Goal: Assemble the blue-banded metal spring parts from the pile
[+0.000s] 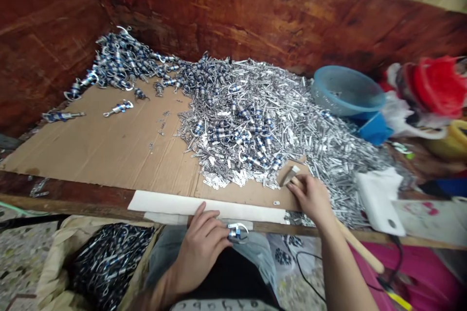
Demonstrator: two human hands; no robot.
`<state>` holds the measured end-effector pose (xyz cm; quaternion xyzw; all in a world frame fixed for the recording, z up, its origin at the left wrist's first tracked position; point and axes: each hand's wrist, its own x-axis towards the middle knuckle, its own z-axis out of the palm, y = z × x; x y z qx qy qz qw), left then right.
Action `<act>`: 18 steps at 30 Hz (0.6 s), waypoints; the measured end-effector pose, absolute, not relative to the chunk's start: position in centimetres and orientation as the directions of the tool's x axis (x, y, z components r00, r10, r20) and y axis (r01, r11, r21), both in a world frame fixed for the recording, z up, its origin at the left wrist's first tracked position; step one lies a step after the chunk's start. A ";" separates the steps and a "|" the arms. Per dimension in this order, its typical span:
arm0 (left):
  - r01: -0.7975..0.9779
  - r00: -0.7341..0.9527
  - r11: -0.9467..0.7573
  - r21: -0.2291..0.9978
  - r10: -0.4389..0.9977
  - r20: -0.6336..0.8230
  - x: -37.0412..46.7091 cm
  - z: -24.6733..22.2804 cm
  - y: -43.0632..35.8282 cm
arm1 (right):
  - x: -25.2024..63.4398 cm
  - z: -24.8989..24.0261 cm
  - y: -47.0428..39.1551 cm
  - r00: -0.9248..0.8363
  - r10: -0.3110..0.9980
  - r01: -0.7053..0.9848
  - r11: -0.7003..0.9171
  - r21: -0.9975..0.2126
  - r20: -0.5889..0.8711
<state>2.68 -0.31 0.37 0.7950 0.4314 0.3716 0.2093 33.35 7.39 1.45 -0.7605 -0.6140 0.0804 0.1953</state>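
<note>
My left hand (204, 240) is at the table's front edge, fingers curled round a blue and silver metal fitting with a ring (238, 232); its rear part is hidden by the fingers. To the right, my right hand (312, 197) grips a hammer (359, 248) by its light wooden handle, which runs back beneath the forearm. The hammer's small head (290, 175) lies over the cardboard, close to a pile of flat silver links (226, 167). One loose link (276, 202) rests between the hands. A white strip (204, 206) lines the edge beside my left hand.
Blue and silver fittings (120, 60) are heaped at the back left, silver pins (328, 155) at the right. A blue basin (348, 90), red bags (438, 85) and a white corded device (381, 199) stand right. A sack (54, 262) of fittings sits below left.
</note>
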 end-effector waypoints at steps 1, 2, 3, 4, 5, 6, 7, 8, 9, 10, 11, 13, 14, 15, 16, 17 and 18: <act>0.534 0.355 -0.539 0.652 0.842 0.406 2.7 0.3 -0.3 | 33.2 1.4 7.2 0.219 0.968 0.907 -0.156 -0.391 0.123; 0.537 0.358 -0.537 0.650 0.843 0.401 2.6 0.3 -0.3 | 32.6 1.6 6.8 0.207 0.969 0.910 -0.141 -0.391 0.133; 0.539 0.361 -0.536 0.649 0.844 0.397 2.6 0.3 -0.3 | 31.8 1.9 6.3 0.196 0.970 0.911 -0.125 -0.394 0.146; 0.541 0.364 -0.536 0.649 0.844 0.393 2.6 0.4 -0.3 | 30.7 2.4 5.5 0.183 0.970 0.910 -0.107 -0.400 0.158; 0.540 0.368 -0.537 0.648 0.843 0.392 2.6 0.4 -0.3 | 29.5 3.0 4.7 0.151 0.977 0.908 -0.076 -0.411 0.154; 0.539 0.372 -0.539 0.647 0.842 0.391 2.6 0.5 -0.3 | 28.2 3.7 3.7 0.094 0.987 0.903 -0.029 -0.429 0.131; 0.539 0.376 -0.541 0.646 0.841 0.390 2.6 0.5 -0.3 | 26.9 4.4 2.7 0.016 0.995 0.892 0.030 -0.452 0.097; 0.540 0.380 -0.542 0.644 0.840 0.388 2.6 0.6 -0.3 | 25.7 5.1 1.7 -0.107 0.993 0.865 0.114 -0.488 0.043; 0.542 0.384 -0.543 0.641 0.839 0.386 2.6 0.6 -0.2 | 24.6 5.6 0.9 -0.208 0.978 0.832 0.195 -0.519 0.034; 0.545 0.387 -0.546 0.636 0.837 0.387 2.6 0.7 -0.2 | 23.6 6.0 0.1 -0.281 0.958 0.798 0.268 -0.539 0.059; 0.545 0.389 -0.550 0.633 0.835 0.390 2.6 0.7 -0.2 | 22.8 6.3 -0.4 -0.332 0.940 0.780 0.320 -0.537 0.077; 0.540 0.385 -0.551 0.636 0.834 0.396 2.6 0.6 -0.2 | 21.8 6.3 -1.0 -0.362 0.931 0.808 0.342 -0.479 0.053; 0.537 0.379 -0.548 0.642 0.836 0.396 2.6 0.6 -0.2 | 21.6 6.2 -1.0 -0.363 0.932 0.837 0.324 -0.441 -0.004; 0.535 0.374 -0.542 0.648 0.840 0.394 2.6 0.6 -0.2 | 21.4 6.1 -1.0 -0.355 0.932 0.862 0.299 -0.410 -0.066; 0.535 0.368 -0.535 0.654 0.844 0.389 2.6 0.6 -0.3 | 21.2 6.0 -1.0 -0.346 0.933 0.872 0.282 -0.399 -0.096; 0.536 0.365 -0.529 0.657 0.848 0.385 2.6 0.5 -0.3 | 21.1 5.9 -1.0 -0.345 0.934 0.867 0.279 -0.412 -0.093; 0.537 0.363 -0.528 0.658 0.849 0.385 2.6 0.5 -0.4 | 20.9 5.8 -1.0 -0.349 0.934 0.856 0.286 -0.431 -0.072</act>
